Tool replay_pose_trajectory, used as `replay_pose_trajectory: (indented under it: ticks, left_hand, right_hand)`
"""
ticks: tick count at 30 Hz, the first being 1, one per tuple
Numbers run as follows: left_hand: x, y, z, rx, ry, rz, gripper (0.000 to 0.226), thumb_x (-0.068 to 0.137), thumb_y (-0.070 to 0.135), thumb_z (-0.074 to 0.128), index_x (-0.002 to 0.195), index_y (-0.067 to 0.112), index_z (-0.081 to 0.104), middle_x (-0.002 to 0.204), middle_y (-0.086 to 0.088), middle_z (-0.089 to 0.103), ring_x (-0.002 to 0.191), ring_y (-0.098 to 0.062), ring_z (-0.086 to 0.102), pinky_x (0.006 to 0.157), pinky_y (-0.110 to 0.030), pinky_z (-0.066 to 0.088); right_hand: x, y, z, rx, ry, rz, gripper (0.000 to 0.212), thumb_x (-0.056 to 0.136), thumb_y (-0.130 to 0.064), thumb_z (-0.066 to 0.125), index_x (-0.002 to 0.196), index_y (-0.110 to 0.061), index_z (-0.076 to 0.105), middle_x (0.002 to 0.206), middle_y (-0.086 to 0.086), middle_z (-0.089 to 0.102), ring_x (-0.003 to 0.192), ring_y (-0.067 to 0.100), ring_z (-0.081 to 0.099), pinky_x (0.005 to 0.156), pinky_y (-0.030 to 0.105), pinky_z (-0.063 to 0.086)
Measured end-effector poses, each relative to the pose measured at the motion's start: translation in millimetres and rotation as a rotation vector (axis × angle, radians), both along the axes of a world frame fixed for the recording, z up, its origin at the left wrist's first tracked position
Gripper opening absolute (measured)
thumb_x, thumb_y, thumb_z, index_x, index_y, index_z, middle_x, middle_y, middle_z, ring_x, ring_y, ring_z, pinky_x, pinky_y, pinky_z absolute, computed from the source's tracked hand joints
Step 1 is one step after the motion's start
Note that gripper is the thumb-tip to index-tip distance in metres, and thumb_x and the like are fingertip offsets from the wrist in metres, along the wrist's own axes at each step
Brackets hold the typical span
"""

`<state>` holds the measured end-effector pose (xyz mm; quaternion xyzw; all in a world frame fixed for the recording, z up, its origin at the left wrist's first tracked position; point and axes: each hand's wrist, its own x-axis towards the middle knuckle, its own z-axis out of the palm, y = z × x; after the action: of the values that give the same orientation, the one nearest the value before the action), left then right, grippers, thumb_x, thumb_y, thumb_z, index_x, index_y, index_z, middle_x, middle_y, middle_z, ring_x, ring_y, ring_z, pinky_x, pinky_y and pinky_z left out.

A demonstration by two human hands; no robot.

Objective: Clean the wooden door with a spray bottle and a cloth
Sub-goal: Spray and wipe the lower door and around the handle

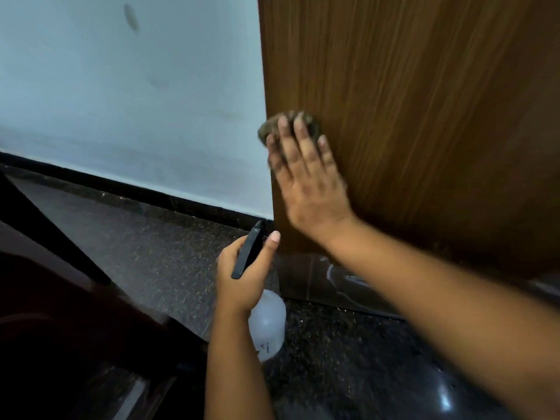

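**Cloth pressed to the door's edge, bottle held low**

Dark speckled stone floor [169, 237] meets a pale wall [127, 95] with a black skirting strip, and the wooden door [424, 116] stands to the right. The right hand [306, 180], fingers straight and spread, presses a dark cloth [272, 127] flat against the door near its left edge. Below it, the left hand [242, 271] is curled round the black head of a white spray bottle [268, 322], thumb raised, above the floor.
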<state>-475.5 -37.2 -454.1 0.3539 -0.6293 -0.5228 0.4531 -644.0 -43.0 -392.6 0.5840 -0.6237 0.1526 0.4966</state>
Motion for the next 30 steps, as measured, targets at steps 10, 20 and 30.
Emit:
replay_pose_trajectory:
  ticks: [10,20,30]
  left_hand:
    - [-36.7,40.0,-35.8,-0.112,-0.058,-0.149,0.049,0.084,0.065,0.063,0.066,0.019,0.063,0.058,-0.001,0.058,0.056,-0.011,0.057,0.053,-0.020,0.045]
    - [-94.1,97.8,-71.4,-0.041,-0.088,-0.260,0.073,0.081,0.075,0.064,0.065,0.004,0.052,0.056,-0.015,0.051,0.053,-0.031,0.051,0.051,-0.033,0.039]
    - [-138.2,118.7,-38.1,-0.096,-0.025,-0.298,0.040,0.087,0.060,0.067,0.072,0.023,0.068,0.064,-0.002,0.066,0.063,-0.027,0.064,0.058,-0.042,0.052]
  right_hand:
    - [-46.1,50.2,-158.4,0.184,0.005,-0.012,0.054,0.101,-0.028,0.034,0.154,-0.015,0.027,0.162,0.009,0.018,0.151,0.025,0.008,0.122,0.045,0.001]
    - [-209.7,249.2,-157.8,-0.282,-0.507,-0.356,0.076,0.097,-0.025,0.043,0.155,-0.009,-0.002,0.155,0.030,0.002,0.141,0.053,0.007,0.118,0.060,0.011]
    - [-115.6,130.1,-158.2,0.245,-0.035,-0.003,0.060,0.100,-0.046,0.024,0.153,-0.019,0.026,0.160,0.005,0.017,0.149,0.021,0.007,0.121,0.044,-0.007]
